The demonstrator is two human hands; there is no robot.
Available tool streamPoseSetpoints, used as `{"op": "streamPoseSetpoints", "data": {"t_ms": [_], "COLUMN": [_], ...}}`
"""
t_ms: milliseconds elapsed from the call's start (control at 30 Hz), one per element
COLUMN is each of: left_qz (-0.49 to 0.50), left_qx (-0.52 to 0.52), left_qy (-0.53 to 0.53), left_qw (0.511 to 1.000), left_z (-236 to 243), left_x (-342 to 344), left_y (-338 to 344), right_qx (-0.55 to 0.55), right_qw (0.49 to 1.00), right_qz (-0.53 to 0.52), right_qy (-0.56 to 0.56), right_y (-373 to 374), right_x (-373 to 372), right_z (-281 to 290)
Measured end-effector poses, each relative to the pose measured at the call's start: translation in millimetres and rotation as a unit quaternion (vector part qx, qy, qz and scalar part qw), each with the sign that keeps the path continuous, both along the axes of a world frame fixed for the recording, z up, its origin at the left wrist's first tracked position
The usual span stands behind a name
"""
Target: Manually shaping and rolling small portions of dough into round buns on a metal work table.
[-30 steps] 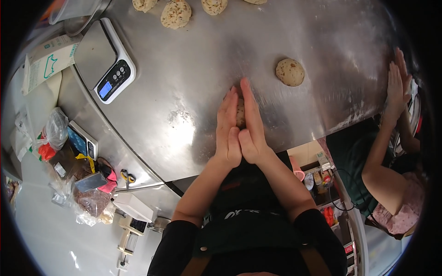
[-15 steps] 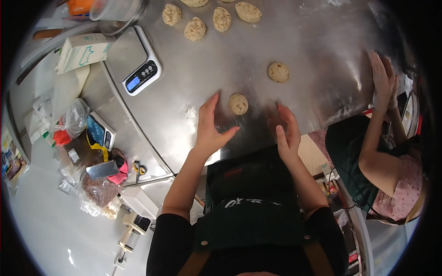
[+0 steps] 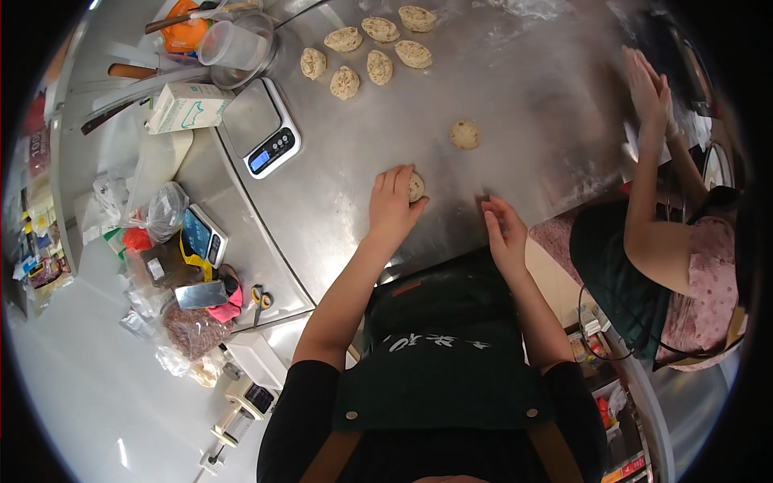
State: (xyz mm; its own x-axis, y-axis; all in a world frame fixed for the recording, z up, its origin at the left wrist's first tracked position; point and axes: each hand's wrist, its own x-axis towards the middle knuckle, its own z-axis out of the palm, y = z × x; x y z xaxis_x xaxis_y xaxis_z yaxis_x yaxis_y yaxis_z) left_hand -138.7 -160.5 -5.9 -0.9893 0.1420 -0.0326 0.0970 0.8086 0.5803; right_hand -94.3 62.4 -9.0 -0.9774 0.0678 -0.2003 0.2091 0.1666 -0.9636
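My left hand (image 3: 391, 203) lies over the left side of a speckled dough ball (image 3: 415, 187), fingers above it and thumb below. Part of the ball is hidden under the hand. To the right, my right hand (image 3: 506, 233) is held near the table's front edge, fingers loosely apart with nothing in them. A second, flattish dough ball (image 3: 465, 134) rests farther off on the steel table (image 3: 354, 161). Several oval shaped dough pieces (image 3: 379, 68) are grouped at the far side.
A white kitchen scale (image 3: 274, 153) stands on the left, beside a carton (image 3: 189, 108) and a clear plastic tub (image 3: 229, 44). Scissors (image 3: 259, 299), a phone (image 3: 201, 295) and plastic bags lie nearer. At the right, another person's hands (image 3: 649, 97) are held together over the table.
My left hand has moved in from beside the nearer dough ball and closed over it. My right hand stays apart from it. The view has shifted, showing more dough pieces at the far side.
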Motion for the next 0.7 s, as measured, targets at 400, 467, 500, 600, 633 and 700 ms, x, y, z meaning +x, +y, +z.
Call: {"op": "streamPoseSetpoints", "data": {"t_ms": [400,467,500,600,633,700], "left_qz": [-0.001,-0.023,-0.041,-0.070,-0.084,-0.102], "left_qx": [0.002,0.016,0.024,0.030,0.029,0.002], "left_qy": [0.063,0.102,0.112,0.110,0.095,0.052], "left_qw": [0.998,0.994,0.993,0.991,0.992,0.993], "left_z": [23,34,40,31,26,16], "left_x": [-77,-113,-131,-167,-174,-178], "left_y": [12,29,42,65,71,80], "right_qx": [0.002,0.007,0.015,0.024,0.027,0.030], "right_qw": [0.999,0.998,0.997,0.995,0.994,0.992], "right_qz": [-0.030,-0.041,-0.057,-0.087,-0.102,-0.114], "right_qy": [-0.023,-0.042,-0.042,-0.037,-0.034,-0.035], "right_y": [21,27,31,37,39,42], "right_x": [2,4,6,11,13,14], "right_z": [-2,-2,-4,-8,-8,-8]}}
